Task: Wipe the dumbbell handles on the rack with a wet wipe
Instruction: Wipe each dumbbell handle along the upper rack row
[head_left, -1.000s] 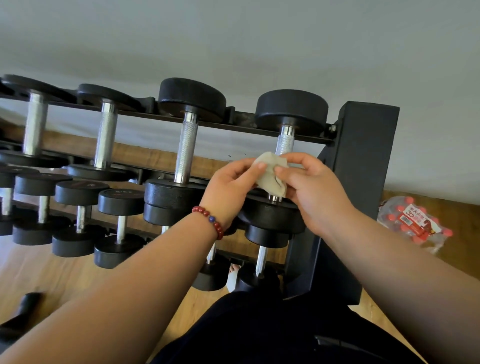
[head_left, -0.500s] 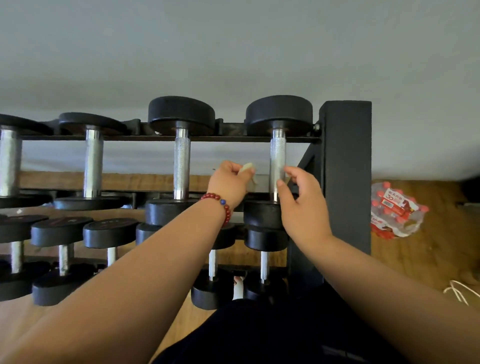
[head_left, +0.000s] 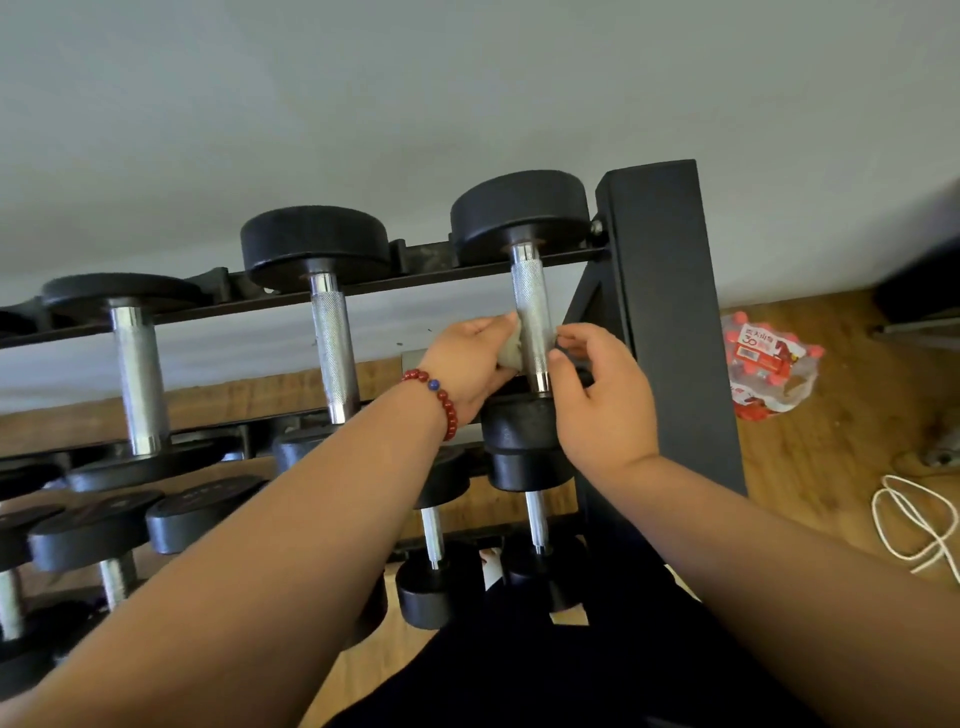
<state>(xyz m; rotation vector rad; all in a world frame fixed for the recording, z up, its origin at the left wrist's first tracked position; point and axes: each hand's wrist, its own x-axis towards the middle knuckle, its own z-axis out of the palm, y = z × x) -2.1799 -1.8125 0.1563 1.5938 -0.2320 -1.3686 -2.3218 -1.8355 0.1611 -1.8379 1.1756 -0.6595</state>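
The black dumbbell rack (head_left: 660, 312) holds dumbbells with knurled steel handles on several tiers. My hands are at the rightmost top dumbbell's handle (head_left: 529, 296). My left hand (head_left: 467, 364), with a red bead bracelet on the wrist, grips a crumpled pale wet wipe (head_left: 510, 353) and presses it against the left side of that handle's lower half. My right hand (head_left: 602, 400) is at the handle's right side, thumb and forefinger pinching what looks like the wipe's other end. The part of the wipe behind the handle is hidden.
Two more top-tier dumbbells stand to the left, one handle (head_left: 332, 338) near my left wrist and one (head_left: 137, 374) farther off. Smaller dumbbells (head_left: 431, 530) fill the lower tiers. A pack of red-capped bottles (head_left: 769, 369) and a white cable (head_left: 914, 525) lie on the wooden floor at right.
Both hands carried the wipe from in front of the dumbbell up to its handle. The left hand now presses it against the handle's left side, and the view has shifted right.
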